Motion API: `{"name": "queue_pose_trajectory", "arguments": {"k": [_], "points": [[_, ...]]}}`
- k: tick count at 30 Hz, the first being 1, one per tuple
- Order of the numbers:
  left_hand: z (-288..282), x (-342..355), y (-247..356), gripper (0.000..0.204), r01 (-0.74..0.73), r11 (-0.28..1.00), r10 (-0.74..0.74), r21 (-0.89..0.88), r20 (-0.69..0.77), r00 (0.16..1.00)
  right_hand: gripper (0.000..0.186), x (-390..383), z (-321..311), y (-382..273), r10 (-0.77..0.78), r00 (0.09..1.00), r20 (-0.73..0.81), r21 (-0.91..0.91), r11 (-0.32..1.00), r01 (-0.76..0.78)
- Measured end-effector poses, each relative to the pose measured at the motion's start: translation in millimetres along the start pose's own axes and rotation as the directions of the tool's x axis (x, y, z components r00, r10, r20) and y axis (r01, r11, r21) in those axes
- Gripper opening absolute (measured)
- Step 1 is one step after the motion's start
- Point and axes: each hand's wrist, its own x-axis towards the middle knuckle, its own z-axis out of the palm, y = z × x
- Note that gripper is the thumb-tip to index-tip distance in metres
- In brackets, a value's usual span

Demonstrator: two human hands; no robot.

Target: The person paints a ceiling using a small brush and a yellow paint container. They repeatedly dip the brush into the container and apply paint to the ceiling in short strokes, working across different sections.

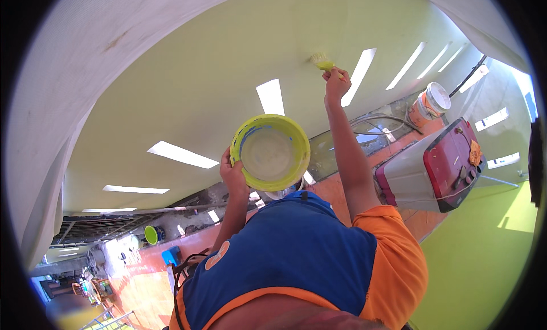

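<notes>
My left hand grips the rim of a round yellow-green tub, thumb over the edge. Pale, whitish liquid fills the tub's bottom, and blue smears mark its inner wall. Raised and stretched forward, my right hand is closed round the handle of a paintbrush. The brush's pale bristles are at the surface of a light green wall; whether they press on it I cannot tell. Most of the handle is hidden in my fingers.
At the right stands a washing machine with a dark red top and small things on it. Behind it are a white paint bucket and a looped hose. A green bucket and a blue stool are at the lower left.
</notes>
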Motion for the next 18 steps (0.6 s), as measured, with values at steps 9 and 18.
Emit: {"name": "queue_pose_trajectory", "arguments": {"k": [9, 18], "points": [[-5.5, -4.8, 8.0, 0.052, 0.003, 1.0, -0.003, 0.017, -0.024, 1.0, 0.009, 6.3, 82.8, -115.2, -0.16, 0.979, 0.126, 0.258, 0.958, 0.123], [-12.3, -6.8, 13.3, 0.052, 0.02, 1.0, -0.02, 0.004, -0.041, 0.999, 0.009, -12.1, 72.4, -70.7, -0.267, 0.954, 0.136, 0.291, 0.931, 0.219]]}}
